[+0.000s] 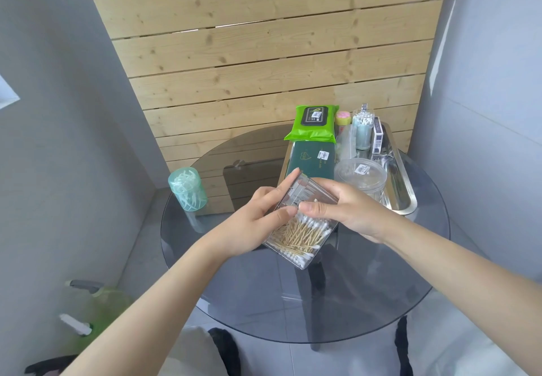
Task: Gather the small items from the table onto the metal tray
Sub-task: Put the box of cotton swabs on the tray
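Note:
A clear plastic box of wooden cotton swabs [302, 235] is held tilted above the round glass table [381, 287]. My left hand [261, 214] grips its left side, thumb across the front. My right hand [343, 208] grips its upper right corner. The metal tray [406, 188] stands at the table's back right. It holds a green wet-wipes pack [313, 125], a dark green box [313, 160], a round clear tub [360, 175], a tall swab jar [363, 129] and a small white carton [377, 135]. A teal jar of floss picks [187, 189] stands on the table's left edge.
A wooden slat wall [264, 38] rises behind the table, grey walls at both sides. On the floor at lower left is a green jug [93, 311] with a grey handle. Dark table legs show through the glass.

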